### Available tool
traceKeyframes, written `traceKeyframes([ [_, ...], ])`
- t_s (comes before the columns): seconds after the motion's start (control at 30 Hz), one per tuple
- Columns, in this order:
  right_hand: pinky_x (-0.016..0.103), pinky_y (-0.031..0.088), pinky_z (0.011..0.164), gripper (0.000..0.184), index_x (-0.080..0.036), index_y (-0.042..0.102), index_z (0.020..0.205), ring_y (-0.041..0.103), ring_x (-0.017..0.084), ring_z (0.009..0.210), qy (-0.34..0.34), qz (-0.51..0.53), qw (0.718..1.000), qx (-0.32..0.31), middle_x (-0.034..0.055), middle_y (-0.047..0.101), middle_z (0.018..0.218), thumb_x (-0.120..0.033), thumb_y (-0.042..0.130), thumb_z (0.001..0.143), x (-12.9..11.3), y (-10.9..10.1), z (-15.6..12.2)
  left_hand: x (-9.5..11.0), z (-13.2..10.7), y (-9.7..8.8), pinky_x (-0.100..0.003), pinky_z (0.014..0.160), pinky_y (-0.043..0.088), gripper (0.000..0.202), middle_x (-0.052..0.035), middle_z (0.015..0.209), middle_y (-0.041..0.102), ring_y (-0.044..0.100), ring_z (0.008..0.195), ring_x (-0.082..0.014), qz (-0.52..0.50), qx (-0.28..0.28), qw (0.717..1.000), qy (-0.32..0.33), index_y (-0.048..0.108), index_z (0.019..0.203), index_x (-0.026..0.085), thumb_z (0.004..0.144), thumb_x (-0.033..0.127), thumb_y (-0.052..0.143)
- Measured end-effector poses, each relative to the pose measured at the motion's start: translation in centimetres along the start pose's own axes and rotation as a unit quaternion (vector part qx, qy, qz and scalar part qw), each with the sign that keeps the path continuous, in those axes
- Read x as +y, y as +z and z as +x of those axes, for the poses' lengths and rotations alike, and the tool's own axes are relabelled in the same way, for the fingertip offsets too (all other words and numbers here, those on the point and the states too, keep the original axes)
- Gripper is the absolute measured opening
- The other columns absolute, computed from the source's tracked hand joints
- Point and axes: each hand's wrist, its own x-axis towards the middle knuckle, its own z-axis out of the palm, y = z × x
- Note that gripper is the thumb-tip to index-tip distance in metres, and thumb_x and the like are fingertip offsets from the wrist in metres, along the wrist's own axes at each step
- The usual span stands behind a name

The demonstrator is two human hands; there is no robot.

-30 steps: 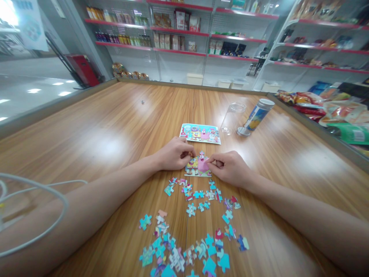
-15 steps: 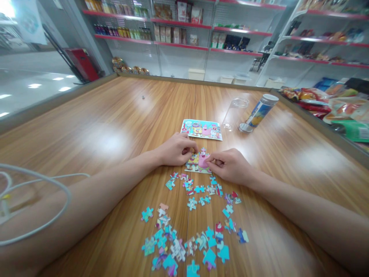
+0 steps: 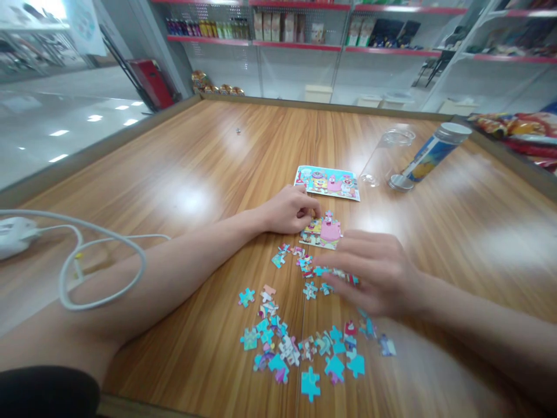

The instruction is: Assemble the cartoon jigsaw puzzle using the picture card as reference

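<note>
A partly joined jigsaw puzzle [image 3: 329, 231] with a pink and a yellow cartoon figure lies on the table. At its upper left edge, my left hand [image 3: 292, 210] is closed, fingertips pinched on the puzzle's edge; what lies under them is mostly hidden. My right hand [image 3: 376, 270], blurred by motion, hovers just below and right of the puzzle with fingers stretched out and nothing visible in them. Beneath it, small loose puzzle pieces [image 3: 310, 290] are partly covered. Nearer me lies a wider scatter of mostly blue pieces [image 3: 310, 383]. Behind the puzzle is a printed picture card [image 3: 333, 183].
A clear plastic cylinder [image 3: 385, 157] and a blue-and-yellow tube with a metal lid [image 3: 437, 152] stand at the back right. A white cable [image 3: 104, 232] loops over my left forearm. Snack bags [image 3: 517, 128] lie past the right table edge. Shelves line the back.
My right hand has left the puzzle's right edge, moved toward me over the loose pieces, and its fingers have opened. My left hand stays at the puzzle. The view has shifted.
</note>
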Motion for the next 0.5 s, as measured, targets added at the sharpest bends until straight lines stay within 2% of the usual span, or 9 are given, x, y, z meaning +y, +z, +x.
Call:
traceKeyframes([
  [0.1, 0.034, 0.034, 0.058, 0.035, -0.029, 0.063, 0.130, 0.049, 0.017, 0.069, -0.136, 0.031, 0.984, -0.112, 0.0015, 0.062, 0.082, -0.037, 0.061, 0.096, -3.4, -0.1, 0.3, -0.1, 0.0, 0.1, -0.031, 0.075, 0.044, 0.030, -0.0013, 0.061, 0.059, 0.055, 0.075, -0.0189, -0.002, 0.005, 1.000, 0.006, 0.077, 0.090, 0.019, 0.074, 0.005, 0.056],
  [0.17, 0.033, 0.028, 0.055, 0.035, -0.028, 0.064, 0.126, 0.046, 0.016, 0.069, -0.164, 0.042, 0.973, -0.158, 0.0017, 0.059, 0.086, -0.047, 0.057, 0.097, -4.4, 0.1, 0.4, -0.1, 0.0, 0.1, -0.031, 0.075, 0.044, 0.030, -0.0011, 0.060, 0.059, 0.054, 0.073, -0.0186, -0.004, 0.007, 1.000, 0.008, 0.077, 0.089, 0.019, 0.074, 0.005, 0.055],
  [0.3, 0.031, 0.026, 0.058, 0.033, -0.025, 0.066, 0.117, 0.044, 0.016, 0.073, -0.138, 0.045, 0.968, -0.203, 0.0026, 0.054, 0.091, -0.049, 0.048, 0.102, -3.7, 0.7, 0.4, 0.0, 0.0, 0.0, -0.031, 0.076, 0.044, 0.030, -0.0013, 0.060, 0.060, 0.054, 0.074, -0.0187, -0.005, 0.009, 1.000, 0.006, 0.078, 0.088, 0.019, 0.074, 0.006, 0.054],
  [0.5, 0.031, 0.024, 0.058, 0.027, -0.023, 0.067, 0.107, 0.042, 0.014, 0.071, -0.125, 0.069, 0.971, -0.194, 0.0013, 0.051, 0.087, -0.040, 0.047, 0.103, -3.0, 0.7, 0.1, 0.2, 0.0, -0.1, -0.031, 0.075, 0.044, 0.030, -0.0011, 0.059, 0.059, 0.053, 0.073, -0.0188, -0.004, 0.005, 1.000, 0.004, 0.078, 0.089, 0.018, 0.075, 0.007, 0.054],
])
